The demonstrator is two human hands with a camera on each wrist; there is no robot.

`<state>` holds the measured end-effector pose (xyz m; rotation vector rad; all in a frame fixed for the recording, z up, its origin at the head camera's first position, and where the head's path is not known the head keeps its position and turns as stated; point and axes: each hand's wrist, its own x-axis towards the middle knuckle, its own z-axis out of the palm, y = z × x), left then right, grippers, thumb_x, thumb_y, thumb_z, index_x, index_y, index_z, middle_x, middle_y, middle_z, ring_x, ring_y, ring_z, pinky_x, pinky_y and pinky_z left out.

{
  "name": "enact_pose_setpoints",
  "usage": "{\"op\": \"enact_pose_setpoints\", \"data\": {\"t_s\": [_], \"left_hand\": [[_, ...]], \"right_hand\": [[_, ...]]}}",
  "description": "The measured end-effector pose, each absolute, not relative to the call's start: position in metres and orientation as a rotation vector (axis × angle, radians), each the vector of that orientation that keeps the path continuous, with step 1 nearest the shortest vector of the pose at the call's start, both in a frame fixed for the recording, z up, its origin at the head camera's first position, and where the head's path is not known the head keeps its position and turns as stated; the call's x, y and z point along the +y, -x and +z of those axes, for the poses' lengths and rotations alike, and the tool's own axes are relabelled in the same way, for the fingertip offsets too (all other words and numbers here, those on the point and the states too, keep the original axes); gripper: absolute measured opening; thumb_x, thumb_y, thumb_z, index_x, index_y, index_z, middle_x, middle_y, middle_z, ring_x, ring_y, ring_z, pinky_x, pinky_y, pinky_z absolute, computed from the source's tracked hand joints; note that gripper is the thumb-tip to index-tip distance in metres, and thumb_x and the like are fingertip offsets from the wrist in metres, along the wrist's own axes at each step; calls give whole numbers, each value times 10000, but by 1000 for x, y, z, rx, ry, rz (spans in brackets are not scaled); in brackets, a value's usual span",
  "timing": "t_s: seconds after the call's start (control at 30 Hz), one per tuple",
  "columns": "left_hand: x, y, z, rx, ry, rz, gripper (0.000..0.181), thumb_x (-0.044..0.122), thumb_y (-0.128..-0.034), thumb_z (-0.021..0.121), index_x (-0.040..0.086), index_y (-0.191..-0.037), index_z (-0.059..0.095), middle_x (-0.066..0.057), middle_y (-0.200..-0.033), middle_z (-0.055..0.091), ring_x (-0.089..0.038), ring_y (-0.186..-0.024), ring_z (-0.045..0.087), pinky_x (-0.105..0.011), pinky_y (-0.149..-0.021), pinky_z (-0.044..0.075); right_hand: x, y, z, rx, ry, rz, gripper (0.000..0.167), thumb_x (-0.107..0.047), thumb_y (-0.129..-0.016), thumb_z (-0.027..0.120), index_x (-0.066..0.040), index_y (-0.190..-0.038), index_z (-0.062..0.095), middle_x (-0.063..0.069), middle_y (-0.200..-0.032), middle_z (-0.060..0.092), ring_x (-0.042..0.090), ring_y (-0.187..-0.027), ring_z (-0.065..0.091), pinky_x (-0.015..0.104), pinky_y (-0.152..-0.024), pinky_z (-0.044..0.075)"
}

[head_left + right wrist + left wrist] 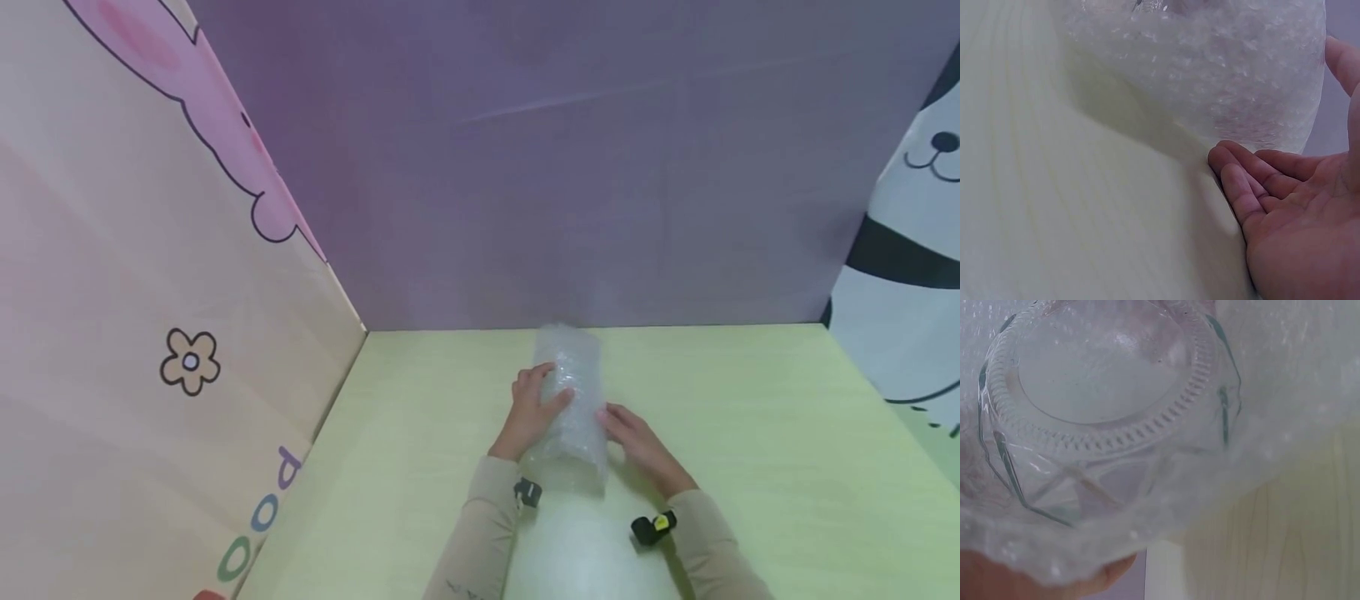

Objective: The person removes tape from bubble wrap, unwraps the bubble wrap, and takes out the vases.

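Fingers (521, 383) of the left hand (527, 418) curl about the left side of a cylindrical roll of clear plastic bubble wrap (581, 373), thumb laid over its top, so that hand has hold of it. The right hand (643, 448) touches the roll's right side; its fingers lie together, only slightly bent, tips at the lower edge of the wrap by the surface, the thumb spread well apart from them against the wrap. Within the roll — plain in the left wrist view — sits a clear glass vessel (1104, 381) with a ribbed ring round its flat circular face and faceted sides.

Below the roll spreads a pale yellow-green surface (750, 433) with faint wood grain. Nearer the person than the roll are two beige sleeves (474, 533), and small black wrist cameras (654, 528). Beyond the roll stands a plain purple-grey wall (562, 183); far to its left, a pale panel printed with an outlined flower (191, 362); far to its right, a black-and-white cartoon animal (918, 325).
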<state>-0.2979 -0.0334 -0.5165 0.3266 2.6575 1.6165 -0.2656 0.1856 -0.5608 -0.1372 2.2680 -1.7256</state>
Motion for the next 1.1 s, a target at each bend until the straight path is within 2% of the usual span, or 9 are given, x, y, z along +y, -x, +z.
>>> {"op": "enact_pose_setpoints", "data": {"t_s": [0.67, 1.1], "left_hand": [[-35, 297, -517, 2647, -362, 1652, 594, 481, -969, 647, 313, -1497, 432, -89, -1438, 447, -263, -1332, 401, -587, -1067, 478], [-33, 294, -513, 2643, -320, 1633, 516, 466, -980, 642, 251, -1418, 473, -85, -1422, 444, -265, -1325, 407, -579, -1069, 483]], "right_hand": [[186, 267, -562, 2243, 126, -1737, 732, -572, -1060, 397, -60, -1578, 326, 219, -1591, 421, 457, -1415, 459, 797, -1153, 158], [187, 267, -562, 2247, 117, -1715, 752, -613, -1047, 384, -86, -1581, 326, 191, -1589, 432, 435, -1412, 467, 798, -1156, 152]]}}
